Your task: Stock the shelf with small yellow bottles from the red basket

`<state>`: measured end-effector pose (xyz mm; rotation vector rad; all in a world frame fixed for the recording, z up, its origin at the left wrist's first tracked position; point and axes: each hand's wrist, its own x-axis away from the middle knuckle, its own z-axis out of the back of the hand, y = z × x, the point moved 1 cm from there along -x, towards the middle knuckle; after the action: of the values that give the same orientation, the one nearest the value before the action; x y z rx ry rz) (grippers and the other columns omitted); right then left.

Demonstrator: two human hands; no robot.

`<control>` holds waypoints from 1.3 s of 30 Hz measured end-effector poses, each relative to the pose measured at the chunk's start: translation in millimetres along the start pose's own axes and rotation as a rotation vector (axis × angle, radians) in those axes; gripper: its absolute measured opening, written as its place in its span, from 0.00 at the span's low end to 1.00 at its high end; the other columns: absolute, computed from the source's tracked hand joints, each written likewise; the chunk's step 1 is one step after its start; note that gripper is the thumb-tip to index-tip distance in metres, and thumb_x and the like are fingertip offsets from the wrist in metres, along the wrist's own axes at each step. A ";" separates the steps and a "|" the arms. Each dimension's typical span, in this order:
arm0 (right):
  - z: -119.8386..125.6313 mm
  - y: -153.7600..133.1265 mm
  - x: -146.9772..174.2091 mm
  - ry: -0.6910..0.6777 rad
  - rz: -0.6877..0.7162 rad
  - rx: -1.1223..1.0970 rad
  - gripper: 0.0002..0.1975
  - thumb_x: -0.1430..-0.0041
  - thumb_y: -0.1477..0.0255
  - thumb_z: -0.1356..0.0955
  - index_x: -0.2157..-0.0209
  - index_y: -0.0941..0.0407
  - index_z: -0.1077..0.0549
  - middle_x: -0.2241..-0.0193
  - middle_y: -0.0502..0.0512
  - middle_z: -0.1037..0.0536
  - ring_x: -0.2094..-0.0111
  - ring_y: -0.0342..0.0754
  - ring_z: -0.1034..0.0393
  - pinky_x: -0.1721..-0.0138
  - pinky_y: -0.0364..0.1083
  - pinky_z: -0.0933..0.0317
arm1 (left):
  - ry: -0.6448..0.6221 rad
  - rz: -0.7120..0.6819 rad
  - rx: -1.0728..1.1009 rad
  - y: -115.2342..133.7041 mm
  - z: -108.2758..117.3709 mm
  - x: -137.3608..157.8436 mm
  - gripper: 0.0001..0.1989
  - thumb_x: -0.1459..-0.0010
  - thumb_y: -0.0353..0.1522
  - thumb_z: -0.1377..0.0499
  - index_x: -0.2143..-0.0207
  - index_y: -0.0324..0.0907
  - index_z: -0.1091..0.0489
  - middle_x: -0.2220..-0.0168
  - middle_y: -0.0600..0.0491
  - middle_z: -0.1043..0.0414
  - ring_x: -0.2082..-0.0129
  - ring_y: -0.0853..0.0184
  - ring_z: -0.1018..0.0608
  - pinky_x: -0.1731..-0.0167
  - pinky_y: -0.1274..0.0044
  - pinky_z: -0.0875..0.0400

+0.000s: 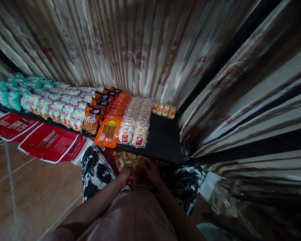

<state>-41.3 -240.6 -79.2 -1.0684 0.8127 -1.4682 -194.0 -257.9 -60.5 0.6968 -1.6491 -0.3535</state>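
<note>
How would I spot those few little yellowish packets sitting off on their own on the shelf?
Find the black shelf running along the striped curtain. Follow its rows of snack bags rightward, past the orange packs and the clear sleeves of pale round cakes. The small yellowish packets stand in one short row at the back corner, apart from the rest.

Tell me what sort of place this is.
Probably a small shop. A low black shelf carries rows of packaged snacks, red shopping baskets lie stacked on the floor, and both hands reach into a basket of packets.
</note>
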 end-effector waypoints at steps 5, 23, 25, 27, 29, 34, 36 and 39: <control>15.7 -26.8 12.3 -0.022 0.068 0.062 0.18 0.49 0.69 0.37 0.56 0.56 0.28 0.54 0.57 0.25 0.52 0.51 0.32 0.47 0.54 0.42 | -0.075 -0.056 -0.073 -2.0 2.6 9.9 0.07 0.56 0.24 0.43 0.72 0.39 0.36 0.81 0.59 0.33 0.82 0.75 0.30 0.78 0.83 0.37; 56.3 -87.3 18.3 0.104 0.040 -0.060 0.23 0.48 0.61 0.35 0.51 0.55 0.33 0.60 0.55 0.23 0.60 0.49 0.27 0.57 0.48 0.33 | -0.372 -0.483 -0.379 23.1 -29.9 41.2 0.14 0.48 0.31 0.44 0.59 0.37 0.29 0.62 0.48 0.25 0.63 0.64 0.25 0.63 0.77 0.32; 60.1 -89.8 15.7 0.118 0.042 -0.088 0.23 0.48 0.61 0.35 0.51 0.55 0.33 0.60 0.54 0.23 0.60 0.49 0.27 0.58 0.47 0.32 | -0.326 -0.547 -0.420 26.4 -33.8 42.3 0.14 0.48 0.30 0.45 0.58 0.38 0.30 0.60 0.49 0.25 0.62 0.63 0.25 0.61 0.76 0.32; 63.5 -92.5 13.6 0.143 0.044 -0.104 0.24 0.49 0.61 0.35 0.51 0.56 0.33 0.61 0.55 0.23 0.62 0.48 0.27 0.59 0.47 0.32 | -0.270 -0.605 -0.479 29.6 -37.8 42.7 0.14 0.49 0.28 0.45 0.59 0.39 0.29 0.60 0.50 0.25 0.61 0.63 0.26 0.59 0.76 0.33; 66.2 -94.6 11.6 0.174 0.052 -0.129 0.25 0.49 0.61 0.34 0.51 0.57 0.33 0.62 0.55 0.23 0.64 0.47 0.27 0.62 0.46 0.31 | -0.239 -0.638 -0.509 32.0 -42.2 41.1 0.12 0.49 0.27 0.46 0.61 0.40 0.28 0.61 0.51 0.25 0.61 0.64 0.25 0.60 0.77 0.33; 69.8 -91.8 5.7 0.264 0.091 -0.221 0.26 0.51 0.62 0.34 0.51 0.57 0.34 0.67 0.54 0.22 0.69 0.46 0.26 0.68 0.44 0.31 | -0.183 -0.624 -0.457 36.7 -56.9 32.9 0.10 0.48 0.28 0.48 0.65 0.40 0.29 0.64 0.51 0.25 0.64 0.65 0.25 0.63 0.78 0.33; 70.2 -88.2 4.0 0.296 0.099 -0.246 0.26 0.51 0.62 0.34 0.51 0.57 0.34 0.68 0.54 0.22 0.69 0.47 0.26 0.67 0.44 0.30 | -0.158 -0.622 -0.426 40.4 -63.9 32.1 0.09 0.47 0.28 0.47 0.65 0.39 0.29 0.66 0.51 0.25 0.65 0.66 0.25 0.63 0.79 0.33; 69.1 -83.5 4.1 0.292 0.077 -0.268 0.25 0.52 0.62 0.34 0.51 0.57 0.34 0.66 0.56 0.21 0.66 0.48 0.26 0.64 0.47 0.30 | -0.140 -0.638 -0.414 48.1 -74.0 34.6 0.08 0.47 0.29 0.47 0.66 0.40 0.30 0.68 0.53 0.25 0.67 0.68 0.26 0.66 0.80 0.34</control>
<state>-7.5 -225.7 22.8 -1.0167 1.2729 -1.4976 -136.6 -231.1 10.0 0.8788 -1.3809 -1.1860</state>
